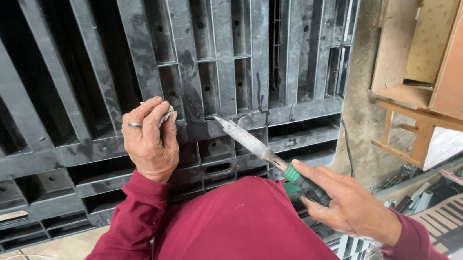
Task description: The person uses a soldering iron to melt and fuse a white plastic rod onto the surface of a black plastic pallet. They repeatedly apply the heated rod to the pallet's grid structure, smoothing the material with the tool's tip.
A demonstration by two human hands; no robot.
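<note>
The right hand has its grip closed around the green and black handle of a soldering iron. The iron's bent tip touches the black plastic pallet, just beside the left hand. That hand's grip is tight around a small pale cloth. Wooden frames lean to the right. The iron's metal shaft looks grey and worn.
</note>
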